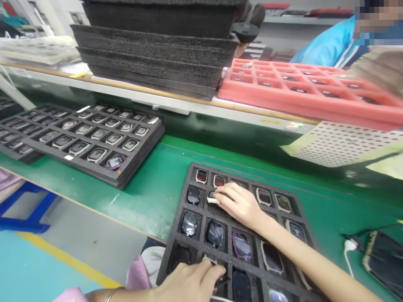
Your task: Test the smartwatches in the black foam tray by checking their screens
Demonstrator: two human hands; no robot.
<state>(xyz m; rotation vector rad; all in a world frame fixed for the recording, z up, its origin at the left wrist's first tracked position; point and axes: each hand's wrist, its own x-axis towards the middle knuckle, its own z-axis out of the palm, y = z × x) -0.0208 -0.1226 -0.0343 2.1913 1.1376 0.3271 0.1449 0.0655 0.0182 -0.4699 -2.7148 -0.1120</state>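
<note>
A black foam tray [201,228] with square pockets lies on the green belt in front of me, holding several smartwatch bodies. My right hand [239,203] reaches across its upper rows and pinches a white watch body [213,197] with the fingertips. My left hand [189,281] rests on the tray's near edge, fingers curled over a small dark part that I cannot make out. A purple-rimmed watch body [241,245] sits in a pocket between the hands.
A second black tray [147,140] full of watch bodies lies to the left on the belt [151,184]. Stacked black foam trays [157,46] and a red tray [302,96] sit on the shelf behind. A person in blue [330,44] stands at the far right. A phone [382,260] with a cable lies right.
</note>
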